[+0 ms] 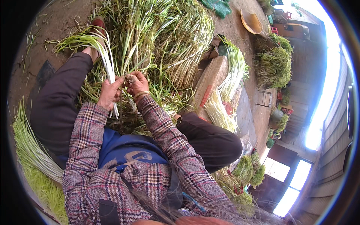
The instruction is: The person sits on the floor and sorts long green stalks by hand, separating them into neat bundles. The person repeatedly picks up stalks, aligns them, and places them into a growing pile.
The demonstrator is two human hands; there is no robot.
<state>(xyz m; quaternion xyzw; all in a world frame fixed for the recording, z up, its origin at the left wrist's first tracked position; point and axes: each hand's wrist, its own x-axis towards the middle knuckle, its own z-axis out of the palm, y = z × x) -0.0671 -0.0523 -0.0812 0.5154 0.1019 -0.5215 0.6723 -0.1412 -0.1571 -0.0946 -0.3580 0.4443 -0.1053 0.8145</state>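
Note:
Before me lies a large heap of long green stalks with pale stems (135, 31), tangled with roots and brown leaves. My left hand (111, 91) holds a small bunch of cleaned white-stemmed stalks (108, 62), whose green tops droop over my shoe. Close beside its fingertips, my right hand (137, 84) has its fingers curled and pinched together on what seems to be the thin end of a stalk. The fingers hide most of that stalk. Both hands are over the near edge of the heap, above my lap.
Cleaned bunches (232, 73) lie on a block at the right, with a paler bunch (220, 112) nearer me. More stalks (33, 146) lie at my left. A yellowish basin (251, 22) and another heap (274, 66) stand farther off on the dirt floor.

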